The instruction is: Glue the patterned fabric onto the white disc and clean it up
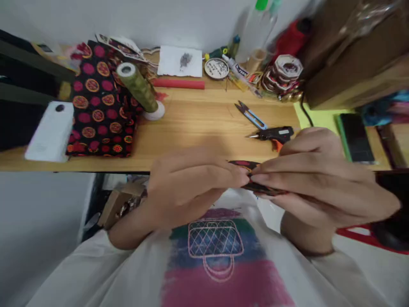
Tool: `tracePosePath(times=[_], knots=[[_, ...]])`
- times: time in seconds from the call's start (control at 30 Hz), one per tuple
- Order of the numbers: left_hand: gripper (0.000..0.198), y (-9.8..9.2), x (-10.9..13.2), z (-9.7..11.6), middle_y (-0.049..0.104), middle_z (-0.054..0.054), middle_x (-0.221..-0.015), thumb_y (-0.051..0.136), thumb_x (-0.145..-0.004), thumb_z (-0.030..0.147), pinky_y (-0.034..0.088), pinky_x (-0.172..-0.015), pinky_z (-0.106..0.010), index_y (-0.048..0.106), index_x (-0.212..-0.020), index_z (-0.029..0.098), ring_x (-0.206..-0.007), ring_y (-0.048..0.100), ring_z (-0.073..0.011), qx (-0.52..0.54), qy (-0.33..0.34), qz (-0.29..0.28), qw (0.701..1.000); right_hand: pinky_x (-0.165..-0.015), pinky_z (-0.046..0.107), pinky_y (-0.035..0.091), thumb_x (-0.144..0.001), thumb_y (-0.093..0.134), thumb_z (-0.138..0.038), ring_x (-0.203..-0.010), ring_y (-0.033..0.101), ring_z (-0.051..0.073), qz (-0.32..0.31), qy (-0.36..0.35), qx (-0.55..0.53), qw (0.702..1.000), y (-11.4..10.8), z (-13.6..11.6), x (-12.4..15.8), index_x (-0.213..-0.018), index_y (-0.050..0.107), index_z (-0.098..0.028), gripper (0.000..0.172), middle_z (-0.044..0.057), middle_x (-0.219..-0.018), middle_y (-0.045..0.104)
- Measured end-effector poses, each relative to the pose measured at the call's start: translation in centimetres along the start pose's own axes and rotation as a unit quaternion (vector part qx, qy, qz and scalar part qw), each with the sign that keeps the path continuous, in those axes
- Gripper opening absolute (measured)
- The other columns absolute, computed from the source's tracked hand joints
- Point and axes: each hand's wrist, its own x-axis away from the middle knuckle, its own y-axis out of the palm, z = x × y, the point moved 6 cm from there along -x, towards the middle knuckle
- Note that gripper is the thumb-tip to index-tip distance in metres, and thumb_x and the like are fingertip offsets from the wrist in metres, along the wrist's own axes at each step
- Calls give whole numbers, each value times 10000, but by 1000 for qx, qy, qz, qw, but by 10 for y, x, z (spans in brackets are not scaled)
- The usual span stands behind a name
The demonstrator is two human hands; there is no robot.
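Between my two hands, close to my chest and in front of the table's edge, is a small piece covered in dark patterned fabric [244, 163]. Its black, red and orange print resembles the folded cloth on the table; most of it is hidden by fingers. My left hand [191, 183] pinches its left end with the fingertips. My right hand [316, 179] grips it from the right, fingers on top and thumb below. Just beyond the right hand lie a black hot glue gun [276, 134] and blue thread snips [251, 115].
Folded patterned cloth [96, 106] and a white phone-shaped object [51, 131] lie at the left. A green thread cone [139, 87] leans beside a red roll [179, 83]. Glue tube [238, 68], ribbon spools [283, 74] and a cardboard box [351, 59] stand behind. A dark phone [354, 138] lies right.
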Motion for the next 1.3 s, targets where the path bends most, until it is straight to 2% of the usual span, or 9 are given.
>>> tracePosePath(times=[0.17, 0.27, 0.43, 0.6, 0.87, 1.07, 1.17, 1.3], knots=[[101, 1, 2, -3, 731, -42, -834, 621, -799, 33, 553, -741, -150, 652, -870, 97, -797, 679, -66, 5, -10, 15, 1000, -590, 362, 456, -738, 732, -258, -639, 664, 185, -17, 28, 39, 999, 3, -2, -4, -845, 688, -203, 127, 31, -762, 742], [133, 1, 1, -2, 728, -29, -829, 657, -765, 23, 559, -715, -172, 649, -864, 111, -774, 680, -76, -8, -22, -3, 1000, -595, 352, 463, -799, 667, -255, -663, 664, 175, -19, 29, 53, 998, 4, -2, -5, -806, 690, -224, 40, 12, -760, 734], [162, 1, 1, -2, 727, -36, -813, 666, -734, -27, 559, -718, -199, 655, -848, 89, -772, 676, -86, -3, -19, 20, 1000, -575, 353, 435, -782, 684, -266, -625, 647, 167, -8, 13, 64, 998, 6, -3, -7, -758, 695, -227, 47, 10, -741, 732], [149, 1, 1, -3, 729, -53, -810, 671, -729, -35, 556, -712, -183, 655, -833, 71, -770, 673, -80, 2, -12, 24, 1000, -553, 356, 400, -778, 693, -273, -602, 633, 171, 3, 24, 67, 997, 8, -2, -9, -749, 710, -206, 75, 25, -709, 727], [179, -4, 4, -5, 730, -53, -853, 677, -730, -30, 558, -744, -177, 655, -871, 77, -810, 674, -75, 13, -1, 16, 1000, -610, 356, 438, -847, 609, -336, -638, 626, 152, -25, 35, 76, 996, 10, -1, -11, -759, 706, -237, 164, 16, -726, 725], [178, -4, 3, -7, 733, -21, -849, 671, -732, -25, 556, -743, -159, 653, -859, 99, -802, 673, -61, -4, -9, 15, 1000, -605, 372, 425, -807, 660, -275, -611, 630, 161, -34, 10, 77, 996, 13, -3, -15, -774, 702, -209, 85, 19, -701, 722], [158, -5, 2, -8, 732, -19, -832, 671, -737, -12, 552, -738, -151, 655, -848, 99, -795, 674, -59, -10, -21, 13, 1000, -602, 376, 419, -838, 623, -301, -616, 629, 164, -16, 30, 75, 997, 12, 0, -14, -748, 699, -218, 145, 15, -689, 718], [132, -7, 2, -9, 739, -29, -836, 654, -759, 9, 548, -755, -144, 654, -855, 101, -792, 682, -58, -8, -32, 3, 999, -633, 379, 445, -801, 662, -361, -658, 657, 175, -45, 76, 71, 993, 11, 3, -11, -836, 719, -242, 137, 9, -728, 728]])
